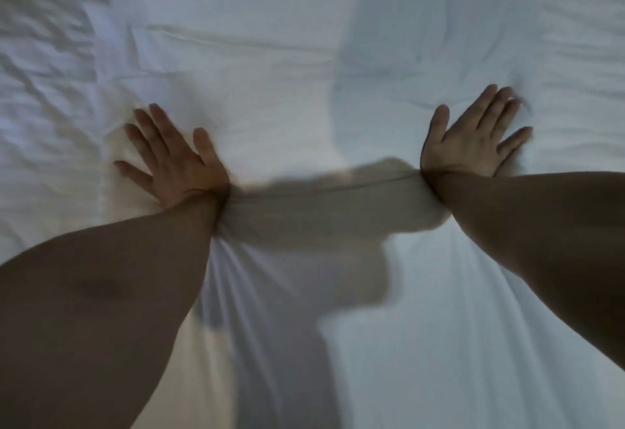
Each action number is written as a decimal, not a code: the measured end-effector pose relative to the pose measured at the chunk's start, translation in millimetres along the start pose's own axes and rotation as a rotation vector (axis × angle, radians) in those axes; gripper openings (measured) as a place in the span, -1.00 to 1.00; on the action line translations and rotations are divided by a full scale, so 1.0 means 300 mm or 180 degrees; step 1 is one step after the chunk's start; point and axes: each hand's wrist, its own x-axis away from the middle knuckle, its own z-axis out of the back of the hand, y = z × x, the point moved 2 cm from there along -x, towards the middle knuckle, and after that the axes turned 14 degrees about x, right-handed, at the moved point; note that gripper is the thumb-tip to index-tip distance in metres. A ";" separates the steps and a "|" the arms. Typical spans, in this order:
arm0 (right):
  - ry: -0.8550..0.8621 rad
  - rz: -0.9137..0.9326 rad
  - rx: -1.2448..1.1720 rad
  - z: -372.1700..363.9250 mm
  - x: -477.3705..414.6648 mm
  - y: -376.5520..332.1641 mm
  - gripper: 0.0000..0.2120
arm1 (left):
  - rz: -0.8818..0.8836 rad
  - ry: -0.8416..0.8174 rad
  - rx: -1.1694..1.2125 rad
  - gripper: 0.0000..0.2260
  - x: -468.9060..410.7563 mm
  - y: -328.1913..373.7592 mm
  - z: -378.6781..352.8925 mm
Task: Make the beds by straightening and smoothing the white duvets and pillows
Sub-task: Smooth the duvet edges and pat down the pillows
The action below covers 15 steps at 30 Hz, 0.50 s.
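Note:
A white duvet (291, 97) fills the whole view. My left hand (172, 161) lies flat on it left of centre, palm down, fingers spread and pointing away and to the left. My right hand (473, 139) presses flat on the duvet at the right, fingers spread toward the upper right. Neither hand holds cloth. Folds bunch up at my left wrist and run down between my forearms. The fabric at the far left is heavily creased; a straight fold line crosses the upper middle.
My two bare forearms come in from the lower left and right edges. Their shadows fall dark across the duvet between the wrists and down the lower middle. No bed edge, pillow or other furniture is in view.

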 end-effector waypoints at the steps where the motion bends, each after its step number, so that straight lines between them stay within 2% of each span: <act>1: 0.0005 -0.0018 0.0008 -0.007 -0.006 -0.005 -0.20 | -0.0034 0.0025 -0.0039 -0.37 -0.006 -0.001 -0.012; 15: 0.0200 -0.0019 -0.0038 -0.049 -0.042 -0.039 -0.20 | -0.0136 0.0002 -0.0020 -0.35 -0.040 0.004 -0.047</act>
